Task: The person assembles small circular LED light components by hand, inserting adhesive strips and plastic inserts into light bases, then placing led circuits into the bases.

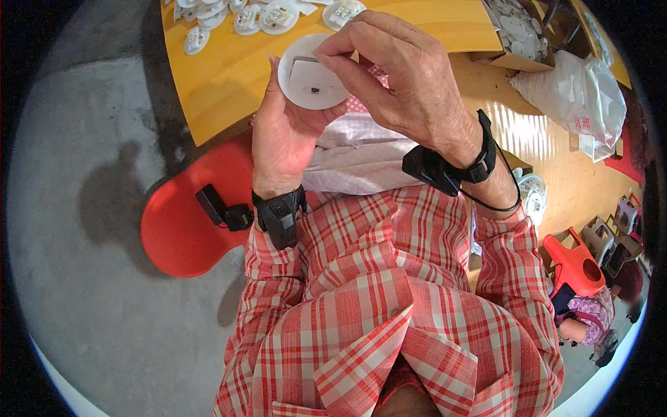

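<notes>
Biggest thing in view is the yellow wooden table (pixel 229 76) running across the top, with grey concrete floor (pixel 83 278) on your left and a red plastic chair (pixel 180 222) tucked just below the table edge. Your checked red-and-white shirt sleeves fill most of the lower half. On the far right there's a white plastic bag (pixel 583 90) on the table and a cardboard box (pixel 517 35) of white parts behind it, probably kept close as stock.

A heap of round white discs (pixel 236 15) sits at the table's top edge, partly cut off, so you can't count them.

Now the bit in your hands. Your left hand (pixel 281 139) cups a white round disc (pixel 309 73) from below and from the left, fingers wrapped around its rim, face tilted up toward you, which looks like it's to keep the inside visible. Your right hand (pixel 410 83) comes in from above with thumb and fingertips pinched together right at the disc's upper edge. It's closed on something small there, or just pressing on the disc; I honestly can't tell which, the fingers cover that spot.

Inside the disc there's a pale rectangular insert and a tiny dark speck, too small to identify. Both wrists wear black strapped devices.
</notes>
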A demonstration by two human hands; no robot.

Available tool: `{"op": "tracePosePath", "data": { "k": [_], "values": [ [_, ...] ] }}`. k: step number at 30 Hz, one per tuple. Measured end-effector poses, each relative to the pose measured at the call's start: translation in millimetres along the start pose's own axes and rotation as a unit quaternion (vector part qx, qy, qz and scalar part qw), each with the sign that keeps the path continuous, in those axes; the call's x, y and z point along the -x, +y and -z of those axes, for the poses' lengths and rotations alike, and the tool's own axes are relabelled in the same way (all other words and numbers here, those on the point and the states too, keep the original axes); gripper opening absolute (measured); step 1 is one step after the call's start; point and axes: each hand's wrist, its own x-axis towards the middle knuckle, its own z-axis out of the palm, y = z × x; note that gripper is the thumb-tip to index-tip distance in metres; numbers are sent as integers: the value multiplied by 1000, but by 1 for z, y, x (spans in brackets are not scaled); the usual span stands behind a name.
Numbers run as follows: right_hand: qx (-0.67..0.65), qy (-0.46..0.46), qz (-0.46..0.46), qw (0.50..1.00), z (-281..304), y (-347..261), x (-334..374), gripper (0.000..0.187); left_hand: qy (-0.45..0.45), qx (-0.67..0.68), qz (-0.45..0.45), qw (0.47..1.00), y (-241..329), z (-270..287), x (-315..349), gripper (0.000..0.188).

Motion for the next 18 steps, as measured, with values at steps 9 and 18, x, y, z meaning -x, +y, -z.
{"op": "tracePosePath", "data": {
  "k": [9, 18],
  "values": [
    [65, 156, 292, 942, -14, 45, -6, 12, 25, -7, 5, 1000, -2, -1, -2, 50],
    [8, -36, 16, 999, 15, 9, 3, 28, 21, 17, 18, 999, 1, 6, 2, 50]
  ]
}}
